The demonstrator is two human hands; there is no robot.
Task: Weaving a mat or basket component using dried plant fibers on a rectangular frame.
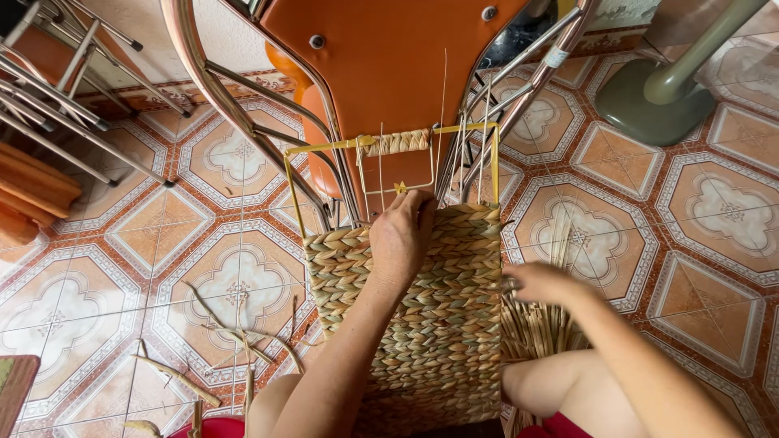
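Woven seagrass panel (442,324) on yellow wire frame (324,148); L hand (402,235) pinches top edge at weave. R hand (542,281) blurred over loose straw bundle (540,328), grip unclear. Orange chair (389,65) behind.

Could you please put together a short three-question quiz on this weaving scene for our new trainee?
1. True or false: the left hand rests on the top edge of the woven panel.
2. What colour is the wire frame that the weave is built on? A) yellow B) blue C) black
3. Fill in: the right hand reaches toward the bundle of loose ____ beside the panel.

Key: 1 true. 2 A. 3 straw; the hand is blurred, so whether it grips any cannot be told.
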